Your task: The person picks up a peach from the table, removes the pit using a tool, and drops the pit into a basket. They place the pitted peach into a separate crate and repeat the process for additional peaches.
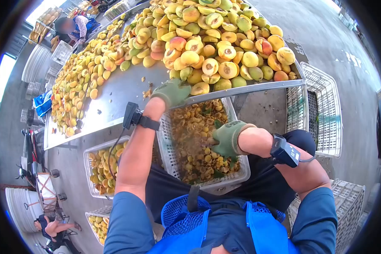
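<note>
My left hand point(171, 92), in a green glove, reaches over the near edge of the metal table point(127, 91). Its fingers are stretched out beside the pile of halved yellow stone fruit point(227, 53), close to a green-skinned piece point(185, 73). My right hand point(233, 137), gloved alike, is low over a white plastic crate point(167, 142) between my knees. Its fingers are curled downward; what they hold, if anything, is hidden. Small brownish-yellow cup-shaped scraps point(194, 146) and a few green leaves fill this crate.
Left of my legs stand a crate of fruit halves point(108, 165) and another fruit crate point(98, 226). White crates point(326, 114) stand right of the table, with a stacked crate point(343, 207) behind my right elbow. One person point(82, 27) is at the table's far left; another point(53, 228) sits lower left.
</note>
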The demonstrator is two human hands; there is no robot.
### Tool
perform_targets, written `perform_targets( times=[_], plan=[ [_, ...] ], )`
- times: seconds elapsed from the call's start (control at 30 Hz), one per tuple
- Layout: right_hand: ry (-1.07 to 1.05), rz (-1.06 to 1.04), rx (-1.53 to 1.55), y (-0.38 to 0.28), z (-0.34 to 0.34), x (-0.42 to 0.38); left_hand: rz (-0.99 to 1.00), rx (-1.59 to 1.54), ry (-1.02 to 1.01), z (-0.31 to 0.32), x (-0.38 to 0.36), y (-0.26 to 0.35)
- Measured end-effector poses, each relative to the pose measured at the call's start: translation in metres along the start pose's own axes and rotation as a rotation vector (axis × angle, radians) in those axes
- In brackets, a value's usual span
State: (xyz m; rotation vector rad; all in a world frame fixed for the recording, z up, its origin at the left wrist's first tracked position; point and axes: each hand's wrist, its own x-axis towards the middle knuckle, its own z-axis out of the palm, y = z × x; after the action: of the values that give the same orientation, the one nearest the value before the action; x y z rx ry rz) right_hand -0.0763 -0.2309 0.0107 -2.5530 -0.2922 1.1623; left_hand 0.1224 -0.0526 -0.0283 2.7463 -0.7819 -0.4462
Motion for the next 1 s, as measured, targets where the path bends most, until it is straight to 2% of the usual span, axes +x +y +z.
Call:
perform_targets(
  times=[0.03, 0.13, 0.3, 0.33, 0.4, 0.47, 0.5, 0.53, 0.63, 0.67, 0.73, 0.77, 0.83, 0.87, 0.93, 0.97, 1.0],
  plan=[
    [0.013, -0.01, 0.0, 0.002, 0.002, 0.002, 0.029, 0.001, -0.029, -0.001, 0.0, -0.005],
    [0.046, -0.028, -0.017, 0.002, 0.002, 0.007, 0.12, -0.248, -0.159, -0.011, -0.002, -0.015],
    [0.022, 0.007, -0.018, -0.008, -0.01, 0.009, 0.007, -0.595, -0.15, -0.013, -0.006, -0.013],
    [0.121, -0.059, -0.035, -0.007, -0.011, 0.01, -0.006, -0.669, -0.145, -0.012, -0.008, -0.014],
    [0.328, -0.196, -0.077, -0.002, -0.016, 0.012, -0.037, -1.09, -0.009, -0.01, -0.02, -0.017],
    [0.617, -0.112, 0.264, -0.005, -0.023, 0.015, -0.012, -1.565, 0.109, -0.009, -0.03, -0.024],
    [0.751, -0.071, 0.436, -0.006, -0.026, 0.016, 0.085, -1.471, 0.141, -0.011, -0.035, -0.027],
    [0.891, -0.257, 0.655, -0.005, -0.024, 0.025, 0.175, -1.377, 0.173, -0.013, -0.039, -0.031],
    [0.78, -0.207, 0.925, -0.019, -0.041, 0.021, 0.315, -1.101, 0.286, -0.016, -0.064, -0.006],
    [0.872, -0.251, 0.776, -0.021, -0.04, 0.024, 0.247, -1.417, 0.116, -0.021, -0.074, 0.012],
    [0.909, -0.295, 0.675, -0.035, -0.04, 0.029, 0.05, -2.022, -0.282, -0.02, -0.085, 0.032],
    [0.914, -0.317, 0.625, -0.038, -0.036, 0.031, 0.032, -2.002, -0.31, -0.012, -0.083, 0.029],
    [0.991, -0.493, 0.471, -0.036, -0.033, 0.034, 0.005, -1.954, -0.347, -0.006, -0.079, 0.02],
    [0.887, -0.452, 0.72, -0.036, -0.035, 0.032, 0.036, -1.989, -0.379, -0.007, -0.08, 0.013],
    [0.593, -0.406, 1.21, -0.043, -0.048, 0.014, -0.009, -1.993, -0.213, -0.007, -0.083, 0.014],
    [0.574, -0.377, 1.231, -0.044, -0.051, 0.008, -0.03, -1.993, -0.124, -0.008, -0.085, 0.013],
    [0.553, -0.35, 1.251, -0.045, -0.052, 0.004, 0.171, -2.005, -0.25, -0.012, -0.087, 0.006]
  ],
)
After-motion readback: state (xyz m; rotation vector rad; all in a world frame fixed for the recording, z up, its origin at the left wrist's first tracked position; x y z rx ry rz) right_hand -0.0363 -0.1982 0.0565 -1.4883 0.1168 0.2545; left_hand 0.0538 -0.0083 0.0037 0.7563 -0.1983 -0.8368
